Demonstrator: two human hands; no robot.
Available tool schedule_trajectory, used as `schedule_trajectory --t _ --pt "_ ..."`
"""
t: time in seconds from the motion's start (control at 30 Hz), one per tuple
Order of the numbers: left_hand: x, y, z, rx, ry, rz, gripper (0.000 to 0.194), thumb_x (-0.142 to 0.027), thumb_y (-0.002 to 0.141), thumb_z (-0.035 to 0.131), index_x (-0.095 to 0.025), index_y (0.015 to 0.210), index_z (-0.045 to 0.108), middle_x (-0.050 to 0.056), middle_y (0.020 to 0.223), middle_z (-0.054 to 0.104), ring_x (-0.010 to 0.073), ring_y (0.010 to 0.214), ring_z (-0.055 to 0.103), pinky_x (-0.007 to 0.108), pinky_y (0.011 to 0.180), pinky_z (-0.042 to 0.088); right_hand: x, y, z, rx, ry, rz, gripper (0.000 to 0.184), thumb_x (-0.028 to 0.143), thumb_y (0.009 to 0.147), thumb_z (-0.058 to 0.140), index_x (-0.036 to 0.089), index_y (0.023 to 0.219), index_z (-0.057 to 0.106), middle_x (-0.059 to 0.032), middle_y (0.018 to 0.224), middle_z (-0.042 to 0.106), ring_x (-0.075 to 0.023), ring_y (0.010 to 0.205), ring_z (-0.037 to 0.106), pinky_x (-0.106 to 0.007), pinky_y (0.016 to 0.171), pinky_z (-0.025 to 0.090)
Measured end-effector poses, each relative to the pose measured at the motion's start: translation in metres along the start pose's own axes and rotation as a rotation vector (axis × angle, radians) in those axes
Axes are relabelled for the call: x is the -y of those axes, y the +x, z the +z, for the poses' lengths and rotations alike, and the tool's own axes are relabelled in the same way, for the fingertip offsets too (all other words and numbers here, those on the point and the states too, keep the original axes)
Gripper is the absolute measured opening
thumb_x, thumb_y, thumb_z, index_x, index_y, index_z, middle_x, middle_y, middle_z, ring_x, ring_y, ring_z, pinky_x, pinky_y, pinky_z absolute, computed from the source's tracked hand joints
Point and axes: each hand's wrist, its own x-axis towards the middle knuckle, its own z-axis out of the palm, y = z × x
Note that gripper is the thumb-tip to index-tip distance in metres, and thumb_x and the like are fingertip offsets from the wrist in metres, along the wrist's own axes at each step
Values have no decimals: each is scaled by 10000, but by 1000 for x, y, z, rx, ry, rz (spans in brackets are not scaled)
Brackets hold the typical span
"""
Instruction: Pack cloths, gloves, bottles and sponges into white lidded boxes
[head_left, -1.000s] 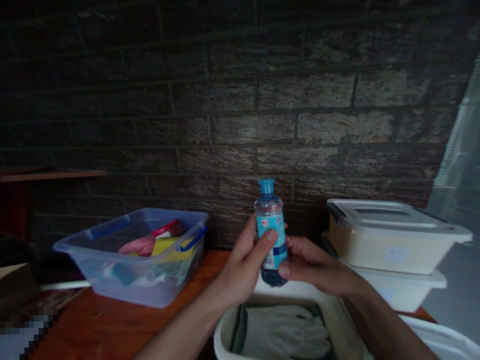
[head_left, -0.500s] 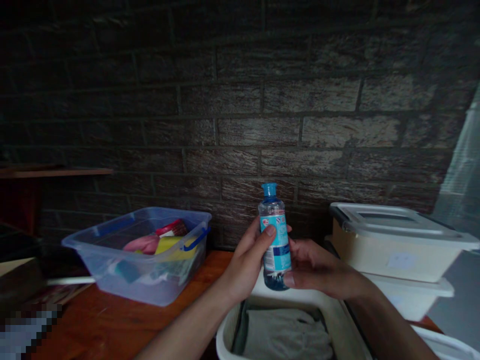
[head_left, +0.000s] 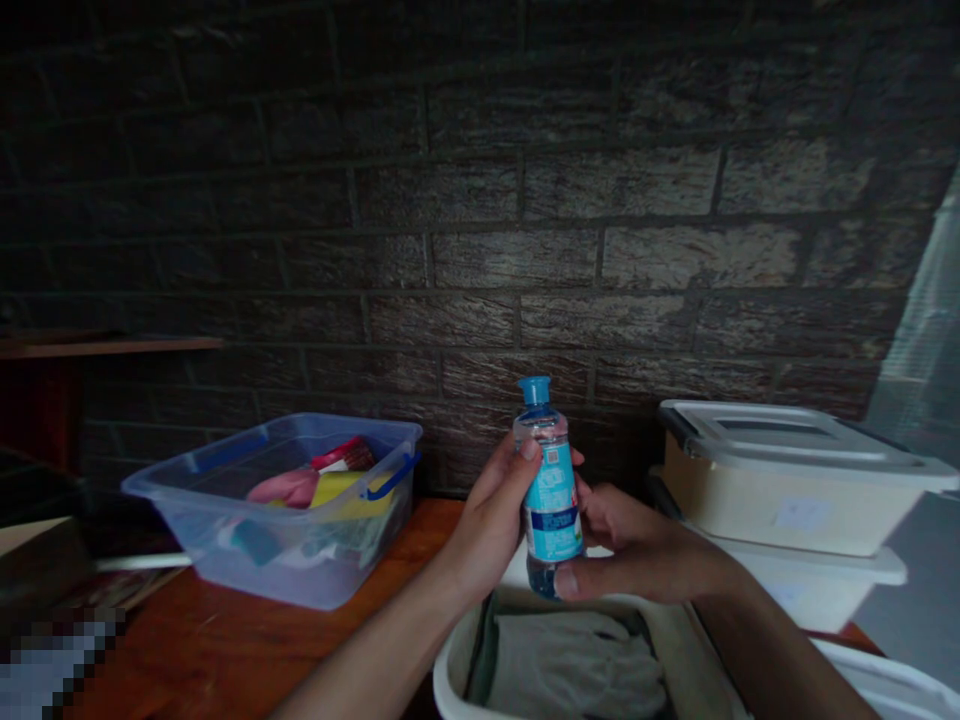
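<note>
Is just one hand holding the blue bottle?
No, the left hand and the right hand are both holding the bottle.

Both hands hold a bottle nearly upright, its blue cap on top. The left hand wraps its upper part, thumb across the front; the right hand steadies it low down, thumb at the base. Just below is a white bin with grey cloth inside, perhaps a glove, though the light is dim. On the left, a bluish tub stands on the table, holding yellow, pink and red things. At right, two lidded boxes are stacked. A dark brick wall fills the far side.
</note>
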Motion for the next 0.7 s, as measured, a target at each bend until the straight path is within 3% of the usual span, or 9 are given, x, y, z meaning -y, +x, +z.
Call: schedule_trajectory --t 0.2,0.47,0.6,0.7 --pt "2 -3 -4 2 186 69 409 -376 911 715 -197 1260 599 84 1153 721 186 931 700 288 818 570 -7 6 1 8 101 -38 360 286 796 836 147 1068 646 9 908 606 -117 793 518 -234 719 402" --pt "-1 1 -9 82 96 4 390 -388 923 694 -151 1225 624 127 1112 737 255 1003 717 326 833 564 -9 8 -4 81 182 -117 335 222 850 790 144 1133 628 -24 998 605 -128 892 535 -272 838 430" --pt "1 2 -7 42 63 40 395 -383 939 675 -178 1268 599 128 1242 696 265 1094 691 382 929 560 -8 8 -4 13 129 -146 303 219 843 796 147 1098 648 -15 969 601 -131 879 532 -266 810 442" --pt "3 2 -6 -16 118 65 396 -380 939 678 -189 1269 573 114 1232 695 252 1080 694 389 922 573 -10 9 -3 -58 51 -128 319 218 830 807 145 1099 652 -17 970 613 -135 862 536 -265 783 443"
